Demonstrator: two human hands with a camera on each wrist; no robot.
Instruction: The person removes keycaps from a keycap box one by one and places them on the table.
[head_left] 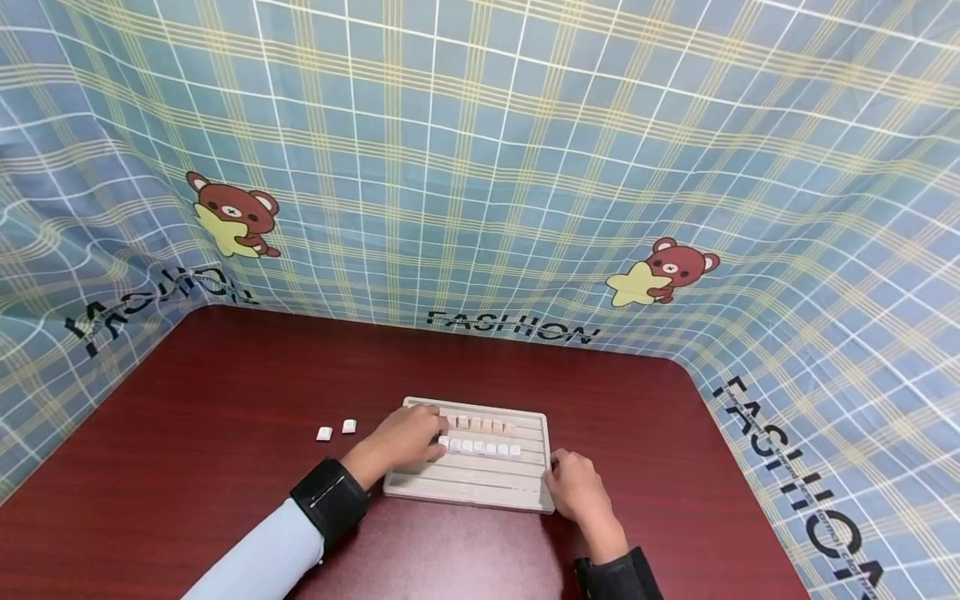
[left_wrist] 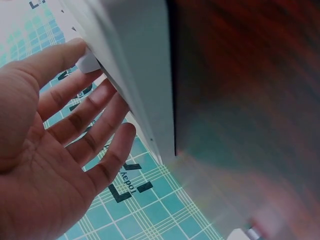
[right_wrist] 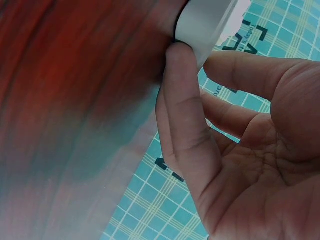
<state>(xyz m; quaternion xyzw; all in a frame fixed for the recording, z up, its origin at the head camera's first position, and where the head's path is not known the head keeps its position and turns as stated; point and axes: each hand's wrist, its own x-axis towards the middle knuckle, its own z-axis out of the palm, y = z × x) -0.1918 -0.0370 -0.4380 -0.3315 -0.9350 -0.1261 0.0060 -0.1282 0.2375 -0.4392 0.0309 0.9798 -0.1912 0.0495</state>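
A cream tray (head_left: 480, 492) with raised horizontal ridges lies flat on the table. Across it run a row of peach-tinted keycaps (head_left: 487, 425) and, below that, a row of white keycaps (head_left: 491, 448). My left hand (head_left: 407, 435) is over the tray's left part, at the left end of both rows. Between its thumb and index finger it pinches a white keycap (left_wrist: 89, 62); the other fingers spread loosely. At the tray's right edge, my right hand (head_left: 579, 485) holds the rim with bent fingers, thumb near the top and a fingertip against the side wall (right_wrist: 200, 25).
Two loose white keycaps (head_left: 324, 433) lie on the dark red table (head_left: 247, 400), left of the tray. A blue plaid cloth (head_left: 465, 208) with printed bears rises behind the table and along both sides. Each wrist wears a black band (head_left: 330, 500).
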